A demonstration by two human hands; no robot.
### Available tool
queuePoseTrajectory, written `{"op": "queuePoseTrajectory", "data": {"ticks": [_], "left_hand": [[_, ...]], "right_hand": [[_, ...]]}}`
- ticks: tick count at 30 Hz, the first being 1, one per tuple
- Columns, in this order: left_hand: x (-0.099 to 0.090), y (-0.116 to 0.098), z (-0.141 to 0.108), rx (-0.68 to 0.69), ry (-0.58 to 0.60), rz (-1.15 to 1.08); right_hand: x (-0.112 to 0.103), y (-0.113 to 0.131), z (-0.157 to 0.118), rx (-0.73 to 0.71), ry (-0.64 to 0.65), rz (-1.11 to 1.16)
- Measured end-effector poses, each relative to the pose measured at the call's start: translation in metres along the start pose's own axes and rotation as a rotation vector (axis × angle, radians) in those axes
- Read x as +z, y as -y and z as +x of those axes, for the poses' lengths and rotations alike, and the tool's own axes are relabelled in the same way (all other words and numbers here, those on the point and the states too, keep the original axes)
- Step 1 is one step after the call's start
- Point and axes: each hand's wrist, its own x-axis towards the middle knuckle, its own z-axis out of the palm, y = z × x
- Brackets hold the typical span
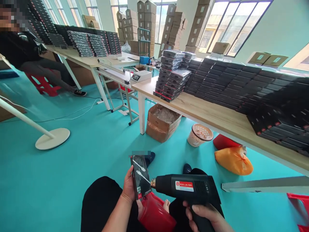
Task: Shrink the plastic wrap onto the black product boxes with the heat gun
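Observation:
My left hand (pixel 128 187) grips a slim black retail box (pixel 140 175) by its left edge. The box is printed with white cable connectors, and its front looks glossy, like plastic film. My right hand (pixel 201 214) is wrapped around the handle of a black heat gun (pixel 184 186) with a red and white label. Its metal nozzle points left, close to the right edge of the box; whether they touch I cannot tell. Below both hands, a red stool seat (pixel 156 214) shows between my black-clad legs.
On the right, a long table (pixel 207 106) bears many black boxes (pixel 222 83) and film-wrapped stacks (pixel 172 75). Beneath stand a carton with clear plastic (pixel 158 127), a waste basket (pixel 200 135) and an orange bag (pixel 233 161). A seated person (pixel 36 61) is at far left, behind a white stand base (pixel 52 139).

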Motion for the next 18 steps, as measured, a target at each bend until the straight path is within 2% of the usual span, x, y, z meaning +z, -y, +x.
{"op": "queuePoseTrajectory", "data": {"ticks": [5, 8, 11, 13, 15, 16, 18], "left_hand": [[0.002, 0.006, 0.001, -0.126, 0.031, 0.056], [0.001, 0.010, 0.003, -0.158, 0.039, 0.085], [0.000, 0.010, 0.002, -0.145, 0.021, 0.110], [-0.001, 0.008, 0.000, -0.087, -0.003, 0.099], [-0.001, 0.006, -0.002, -0.033, -0.002, 0.047], [-0.001, 0.006, -0.004, -0.018, 0.014, 0.011], [-0.002, 0.007, -0.005, -0.022, 0.061, -0.051]], "right_hand": [[0.001, 0.005, 0.022, 0.025, -0.023, 0.246], [0.014, 0.015, 0.032, 0.025, -0.033, 0.252], [0.034, 0.027, 0.032, -0.017, 0.057, 0.037], [0.043, 0.033, 0.028, -0.030, 0.180, -0.225], [0.044, 0.038, 0.025, -0.071, 0.228, -0.468], [0.043, 0.040, 0.025, -0.112, 0.189, -0.535], [0.037, 0.042, 0.026, -0.213, 0.030, -0.522]]}}
